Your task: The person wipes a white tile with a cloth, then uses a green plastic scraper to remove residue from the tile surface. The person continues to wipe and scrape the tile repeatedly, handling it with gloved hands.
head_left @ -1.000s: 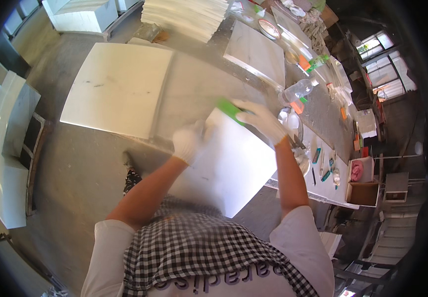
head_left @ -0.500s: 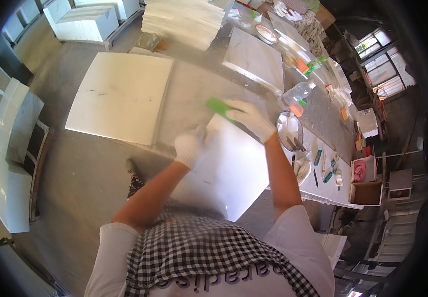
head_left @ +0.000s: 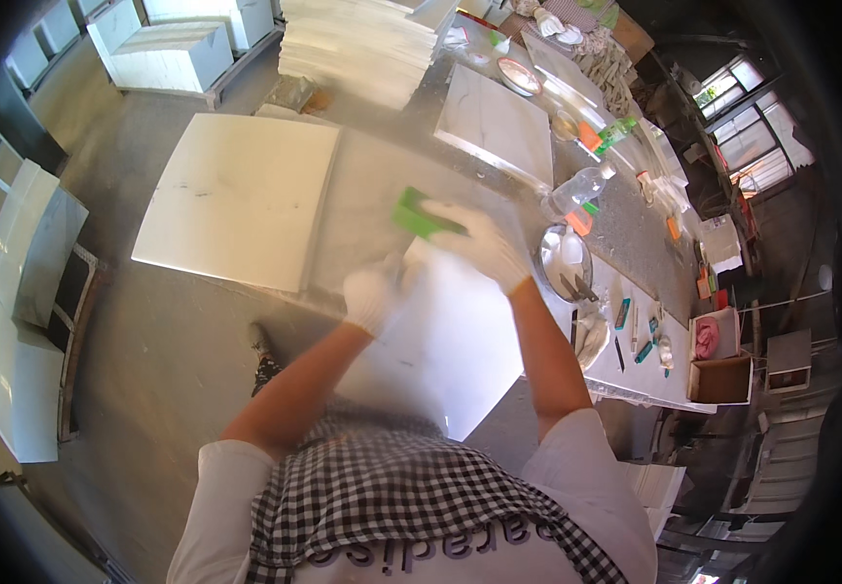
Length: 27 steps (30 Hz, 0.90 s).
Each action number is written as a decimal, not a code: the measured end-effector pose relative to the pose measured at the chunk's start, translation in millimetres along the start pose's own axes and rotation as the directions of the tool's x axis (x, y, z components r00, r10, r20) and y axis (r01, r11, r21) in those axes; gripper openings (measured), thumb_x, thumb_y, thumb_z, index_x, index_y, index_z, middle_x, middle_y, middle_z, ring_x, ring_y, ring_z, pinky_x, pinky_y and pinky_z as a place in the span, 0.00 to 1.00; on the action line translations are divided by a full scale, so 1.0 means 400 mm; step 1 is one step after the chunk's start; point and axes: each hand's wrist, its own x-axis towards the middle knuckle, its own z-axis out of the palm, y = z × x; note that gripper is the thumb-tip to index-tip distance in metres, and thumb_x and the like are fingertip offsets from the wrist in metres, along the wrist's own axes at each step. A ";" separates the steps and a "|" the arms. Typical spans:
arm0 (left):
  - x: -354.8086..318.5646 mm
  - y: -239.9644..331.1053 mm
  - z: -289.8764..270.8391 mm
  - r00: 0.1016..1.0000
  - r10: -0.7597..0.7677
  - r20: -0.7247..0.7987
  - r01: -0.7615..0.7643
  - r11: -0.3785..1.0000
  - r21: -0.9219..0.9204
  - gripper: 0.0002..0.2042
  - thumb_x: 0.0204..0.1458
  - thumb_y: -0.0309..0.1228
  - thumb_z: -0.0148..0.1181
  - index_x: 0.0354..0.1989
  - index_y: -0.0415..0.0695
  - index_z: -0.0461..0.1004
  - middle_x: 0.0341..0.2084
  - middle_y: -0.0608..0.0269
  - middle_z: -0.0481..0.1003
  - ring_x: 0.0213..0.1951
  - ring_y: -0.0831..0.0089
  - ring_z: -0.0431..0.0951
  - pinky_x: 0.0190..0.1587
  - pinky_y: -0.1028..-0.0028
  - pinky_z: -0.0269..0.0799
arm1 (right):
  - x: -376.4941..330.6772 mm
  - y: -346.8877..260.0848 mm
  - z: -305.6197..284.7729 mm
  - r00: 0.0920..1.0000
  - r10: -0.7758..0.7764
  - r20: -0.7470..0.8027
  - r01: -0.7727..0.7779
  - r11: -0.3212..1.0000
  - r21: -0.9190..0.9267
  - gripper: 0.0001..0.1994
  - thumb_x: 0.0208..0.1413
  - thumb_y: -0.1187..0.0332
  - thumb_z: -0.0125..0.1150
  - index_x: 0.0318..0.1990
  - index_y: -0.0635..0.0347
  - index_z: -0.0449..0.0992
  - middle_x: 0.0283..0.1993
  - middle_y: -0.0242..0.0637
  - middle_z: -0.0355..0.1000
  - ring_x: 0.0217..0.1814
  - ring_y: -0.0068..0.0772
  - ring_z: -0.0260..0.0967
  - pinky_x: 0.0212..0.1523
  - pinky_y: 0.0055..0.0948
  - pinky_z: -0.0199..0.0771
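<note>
A white stone slab (head_left: 460,336) stands tilted in front of me, one corner pointing toward the table. My right hand (head_left: 479,245), in a white knit glove, grips a green block (head_left: 424,215) like a sanding pad at the slab's far edge. On the slab's left edge, my gloved left hand (head_left: 370,297) is closed round it, though its fingertips are blurred. Another white slab (head_left: 241,204) lies flat on the dusty table (head_left: 367,165) to the left.
A stack of pale slabs (head_left: 358,54) rises at the back, with a veined slab (head_left: 499,122) to its right. Along the right are a clear bottle (head_left: 581,190), a metal bowl (head_left: 565,263), small tools and an open box (head_left: 719,380). White blocks (head_left: 173,54) stand at far left.
My right hand and the green block have shifted slightly left along the slab's far edge. My left hand stays at about the same place. The whole view has dipped a little.
</note>
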 end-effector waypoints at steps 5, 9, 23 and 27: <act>0.000 0.006 -0.011 0.999 0.013 -0.043 -0.014 0.999 -0.032 0.21 0.58 0.51 0.52 0.27 0.45 0.74 0.17 0.53 0.76 0.20 0.53 0.76 0.24 0.55 0.69 | 0.084 0.022 0.009 0.993 0.047 -0.106 -0.035 0.993 0.111 0.25 0.56 0.65 0.62 0.62 0.60 0.70 0.65 0.45 0.67 0.67 0.41 0.63 0.66 0.34 0.60; -0.003 0.005 -0.009 1.000 -0.006 -0.015 0.006 0.999 -0.031 0.21 0.58 0.51 0.52 0.26 0.45 0.74 0.18 0.53 0.76 0.22 0.53 0.77 0.25 0.54 0.69 | 0.062 0.063 0.017 0.963 0.102 -0.251 -0.140 0.980 -0.141 0.26 0.59 0.57 0.57 0.64 0.56 0.68 0.65 0.46 0.67 0.67 0.47 0.62 0.64 0.37 0.61; -0.004 0.002 0.001 0.999 -0.035 -0.014 0.034 0.997 -0.072 0.23 0.58 0.53 0.49 0.28 0.45 0.75 0.17 0.52 0.75 0.21 0.50 0.76 0.26 0.54 0.69 | -0.018 0.089 0.062 0.872 0.155 -0.464 -0.462 0.578 -0.673 0.21 0.58 0.54 0.54 0.57 0.50 0.71 0.57 0.39 0.71 0.62 0.47 0.63 0.62 0.49 0.60; -0.011 0.017 -0.007 0.997 -0.056 -0.051 0.051 0.995 -0.089 0.23 0.58 0.54 0.49 0.29 0.45 0.75 0.18 0.51 0.76 0.22 0.50 0.76 0.27 0.54 0.70 | -0.131 0.132 0.102 0.745 -0.101 -0.660 -0.504 0.563 -0.655 0.22 0.58 0.58 0.55 0.59 0.51 0.71 0.57 0.42 0.71 0.63 0.47 0.62 0.63 0.51 0.58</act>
